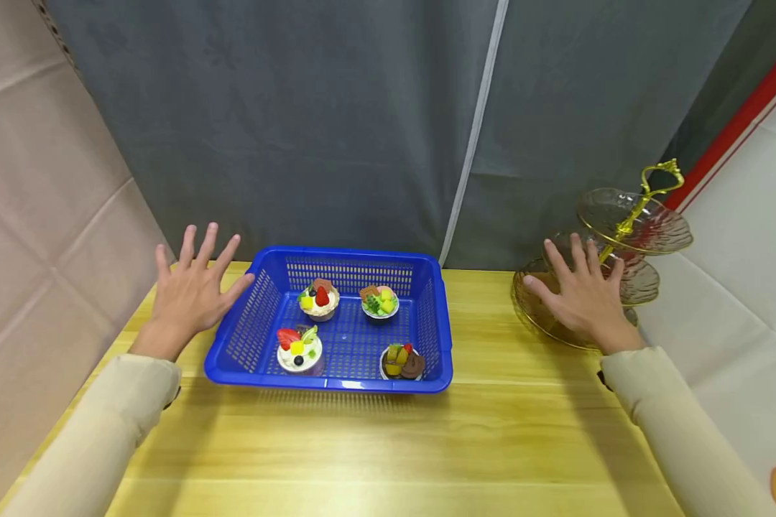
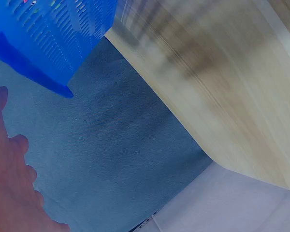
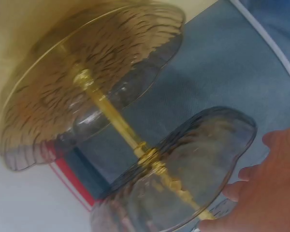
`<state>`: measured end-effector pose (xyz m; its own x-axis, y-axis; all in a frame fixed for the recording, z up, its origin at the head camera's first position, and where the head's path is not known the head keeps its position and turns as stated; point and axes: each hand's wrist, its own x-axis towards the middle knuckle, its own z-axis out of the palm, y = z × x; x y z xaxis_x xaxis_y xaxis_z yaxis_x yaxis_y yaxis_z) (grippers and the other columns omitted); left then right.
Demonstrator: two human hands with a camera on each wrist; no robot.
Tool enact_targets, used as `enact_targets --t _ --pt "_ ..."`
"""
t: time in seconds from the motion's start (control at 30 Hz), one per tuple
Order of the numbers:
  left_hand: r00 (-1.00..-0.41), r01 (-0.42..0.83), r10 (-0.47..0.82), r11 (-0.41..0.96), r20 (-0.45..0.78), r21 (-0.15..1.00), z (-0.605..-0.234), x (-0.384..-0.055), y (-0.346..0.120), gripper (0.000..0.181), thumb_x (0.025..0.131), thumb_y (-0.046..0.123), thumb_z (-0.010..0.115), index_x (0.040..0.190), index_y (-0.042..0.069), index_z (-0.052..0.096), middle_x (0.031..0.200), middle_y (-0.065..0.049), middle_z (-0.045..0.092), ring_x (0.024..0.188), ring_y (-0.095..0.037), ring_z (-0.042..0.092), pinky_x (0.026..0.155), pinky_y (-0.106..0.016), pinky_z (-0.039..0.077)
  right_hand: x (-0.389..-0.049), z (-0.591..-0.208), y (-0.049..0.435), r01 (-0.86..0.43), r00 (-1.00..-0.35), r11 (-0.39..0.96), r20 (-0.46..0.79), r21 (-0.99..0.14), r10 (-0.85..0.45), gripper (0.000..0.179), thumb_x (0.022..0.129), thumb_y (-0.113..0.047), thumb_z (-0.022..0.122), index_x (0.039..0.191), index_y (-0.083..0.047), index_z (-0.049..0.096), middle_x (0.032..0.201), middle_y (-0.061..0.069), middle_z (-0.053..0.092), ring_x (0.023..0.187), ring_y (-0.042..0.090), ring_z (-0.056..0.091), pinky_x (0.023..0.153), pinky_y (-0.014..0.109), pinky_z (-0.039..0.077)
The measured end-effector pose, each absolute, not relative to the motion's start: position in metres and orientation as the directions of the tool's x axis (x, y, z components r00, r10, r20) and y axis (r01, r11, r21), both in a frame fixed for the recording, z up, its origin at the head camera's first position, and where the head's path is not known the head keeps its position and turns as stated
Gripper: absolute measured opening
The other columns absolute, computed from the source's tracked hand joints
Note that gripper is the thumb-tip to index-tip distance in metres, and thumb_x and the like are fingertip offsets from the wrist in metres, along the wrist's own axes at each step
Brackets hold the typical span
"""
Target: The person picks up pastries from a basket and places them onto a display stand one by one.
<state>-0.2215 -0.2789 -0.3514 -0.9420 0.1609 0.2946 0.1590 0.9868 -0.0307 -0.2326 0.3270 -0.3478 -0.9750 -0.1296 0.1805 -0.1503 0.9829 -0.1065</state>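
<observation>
My left hand [image 1: 192, 296] hovers with fingers spread at the left side of a blue plastic basket [image 1: 326, 385]. In the basket sit a strawberry cream tart [image 1: 320, 300], a green-and-yellow fruit cupcake [image 1: 380, 302], a white cream dessert cup [image 1: 299, 350] and a chocolate cupcake [image 1: 402, 362]. My right hand [image 1: 582, 298], fingers also spread, is in front of a three-tier glass stand [image 1: 669, 231] with a gold stem, partly hiding its lower plates. Nothing is held in either hand. Whether the right hand touches the stand I cannot tell.
A light wooden table [image 1: 388, 452] carries the basket and the stand. Behind it hangs a grey curtain [image 1: 297, 129] with a pale seam. White panels stand on the left [image 1: 45, 215] and right, the right one edged in red.
</observation>
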Motion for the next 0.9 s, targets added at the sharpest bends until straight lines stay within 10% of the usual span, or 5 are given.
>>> enact_targets --t 0.5,0.9 --pt "-0.918 0.286 0.289 0.957 0.271 -0.05 -0.354 -0.198 -0.274 0.075 0.097 0.06 0.045 0.159 0.02 0.027 0.166 -0.017 0.009 0.151 -0.043 0.001 0.109 -0.076 0.0 -0.215 -0.356 0.372 -0.1 -0.98 0.984 0.184 -0.148 -0.072 0.083 0.099 -0.065 0.033 0.161 -0.018 0.005 0.162 0.027 -0.01 0.147 0.048 -0.011 0.101 0.079 -0.014" --pt "-0.856 0.461 0.459 0.886 0.236 -0.052 -0.36 -0.171 -0.268 0.074 0.093 0.061 0.055 0.155 0.023 0.038 0.165 -0.011 0.017 0.149 -0.042 0.018 0.11 -0.074 0.014 -0.221 -0.343 0.394 -0.097 -0.961 0.928 0.277 -0.359 0.007 0.082 0.104 -0.051 0.035 0.153 0.011 0.015 0.154 0.041 0.017 0.14 0.06 0.016 0.108 0.072 0.013"
